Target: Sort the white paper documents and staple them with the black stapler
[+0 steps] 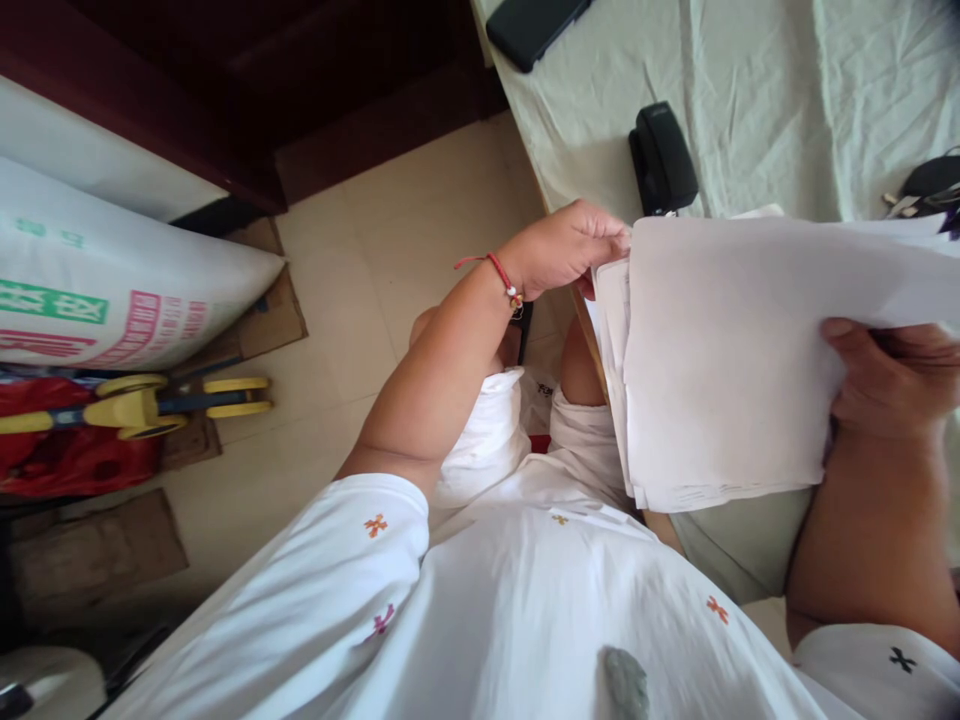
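Note:
A stack of white paper sheets point(720, 350) lies at the edge of the cloth-covered table, its left and lower edges slightly uneven. My left hand point(566, 250), with a red cord bracelet at the wrist, is closed on the stack's upper left corner; some of its fingertips are hidden. At the right side, my right hand point(896, 375) grips the sheets with the thumb on top, and the paper bends upward above it. Just beyond the far edge of the paper stands a black stapler point(664, 158).
A black flat case point(534, 28) lies at the table's far left corner. Keys and a dark round object point(930, 178) are at the right on the pale tablecloth point(757, 100). On the floor at left are a large printed sack point(127, 260) and a yellow-wheeled toy point(142, 405).

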`<state>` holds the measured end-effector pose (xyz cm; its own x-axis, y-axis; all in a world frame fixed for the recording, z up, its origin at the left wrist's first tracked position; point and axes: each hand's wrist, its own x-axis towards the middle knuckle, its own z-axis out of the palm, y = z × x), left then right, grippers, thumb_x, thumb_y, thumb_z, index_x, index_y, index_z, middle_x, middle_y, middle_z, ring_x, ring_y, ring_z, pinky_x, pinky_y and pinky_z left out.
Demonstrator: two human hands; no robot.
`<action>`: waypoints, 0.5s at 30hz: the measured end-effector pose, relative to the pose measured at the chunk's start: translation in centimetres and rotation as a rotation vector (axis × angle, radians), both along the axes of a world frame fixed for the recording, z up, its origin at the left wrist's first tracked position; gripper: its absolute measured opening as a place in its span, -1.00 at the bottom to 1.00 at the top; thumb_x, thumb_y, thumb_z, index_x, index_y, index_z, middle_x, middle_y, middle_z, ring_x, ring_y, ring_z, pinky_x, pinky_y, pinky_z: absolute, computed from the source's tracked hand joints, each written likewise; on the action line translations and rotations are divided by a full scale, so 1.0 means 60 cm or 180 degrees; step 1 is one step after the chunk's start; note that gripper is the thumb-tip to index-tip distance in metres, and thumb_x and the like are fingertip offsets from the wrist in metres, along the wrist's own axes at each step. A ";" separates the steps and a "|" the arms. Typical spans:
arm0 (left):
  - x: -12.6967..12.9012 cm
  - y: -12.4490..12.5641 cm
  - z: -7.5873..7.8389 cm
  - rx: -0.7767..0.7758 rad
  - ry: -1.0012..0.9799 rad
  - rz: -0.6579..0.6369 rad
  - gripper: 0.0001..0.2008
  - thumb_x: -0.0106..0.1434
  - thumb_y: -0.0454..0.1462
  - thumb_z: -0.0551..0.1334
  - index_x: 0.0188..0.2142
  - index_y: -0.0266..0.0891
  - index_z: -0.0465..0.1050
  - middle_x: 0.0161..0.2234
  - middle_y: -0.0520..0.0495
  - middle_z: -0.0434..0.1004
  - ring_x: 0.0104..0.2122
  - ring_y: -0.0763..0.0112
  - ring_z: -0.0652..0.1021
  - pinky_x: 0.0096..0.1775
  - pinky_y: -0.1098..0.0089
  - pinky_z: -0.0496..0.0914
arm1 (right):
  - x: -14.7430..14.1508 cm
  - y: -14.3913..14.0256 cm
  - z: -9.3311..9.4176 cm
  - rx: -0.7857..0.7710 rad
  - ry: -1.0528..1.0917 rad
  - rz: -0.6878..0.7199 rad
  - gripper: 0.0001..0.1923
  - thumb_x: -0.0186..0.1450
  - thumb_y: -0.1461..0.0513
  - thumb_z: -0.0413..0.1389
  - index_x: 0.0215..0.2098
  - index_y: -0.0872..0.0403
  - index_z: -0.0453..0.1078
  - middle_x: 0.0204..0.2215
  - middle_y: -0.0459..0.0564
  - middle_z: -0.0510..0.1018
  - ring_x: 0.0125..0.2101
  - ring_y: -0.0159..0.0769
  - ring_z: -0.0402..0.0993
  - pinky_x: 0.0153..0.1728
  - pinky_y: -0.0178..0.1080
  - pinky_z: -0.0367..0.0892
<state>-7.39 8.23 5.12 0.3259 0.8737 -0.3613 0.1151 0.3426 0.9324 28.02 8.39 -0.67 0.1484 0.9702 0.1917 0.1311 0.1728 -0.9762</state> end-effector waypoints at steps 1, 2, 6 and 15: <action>-0.001 0.000 0.000 -0.0013 -0.0006 -0.0013 -0.64 0.44 -0.33 0.20 -0.54 -0.28 0.34 -0.51 0.01 0.36 -0.51 0.52 0.45 -0.36 0.39 0.40 | -0.001 -0.001 0.002 -0.0012 -0.0011 -0.0042 -0.72 -0.18 0.16 0.52 -0.52 -0.03 0.60 -0.53 -0.14 0.56 -0.30 -0.17 0.58 0.10 0.14 0.48; -0.001 -0.001 0.001 -0.0021 -0.0007 -0.0029 -0.65 0.43 -0.34 0.19 -0.53 -0.28 0.35 -0.51 0.00 0.37 -0.51 0.51 0.45 -0.36 0.37 0.41 | -0.003 -0.002 0.003 -0.0022 -0.0009 -0.0090 -0.72 -0.18 0.17 0.52 -0.50 -0.03 0.61 -0.52 -0.14 0.57 -0.28 -0.16 0.57 0.09 0.13 0.48; -0.002 -0.001 0.006 -0.0098 0.0167 -0.0021 -0.69 0.39 -0.32 0.19 -0.51 -0.29 0.40 -0.49 -0.02 0.40 -0.50 0.51 0.46 -0.29 0.33 0.42 | -0.005 -0.005 0.007 -0.0121 -0.0007 -0.0139 -0.72 -0.20 0.17 0.52 -0.55 -0.02 0.58 -0.50 -0.13 0.60 -0.28 -0.16 0.59 0.12 0.09 0.48; -0.002 0.000 0.004 -0.0339 0.0382 0.0194 -0.69 0.38 -0.34 0.19 -0.53 -0.28 0.40 -0.53 -0.01 0.39 -0.52 0.51 0.46 -0.36 0.36 0.43 | 0.006 0.004 -0.004 0.0230 0.0080 -0.0406 -0.66 -0.27 0.11 0.55 -0.59 -0.01 0.57 -0.50 -0.10 0.61 -0.31 -0.07 0.60 0.07 0.17 0.48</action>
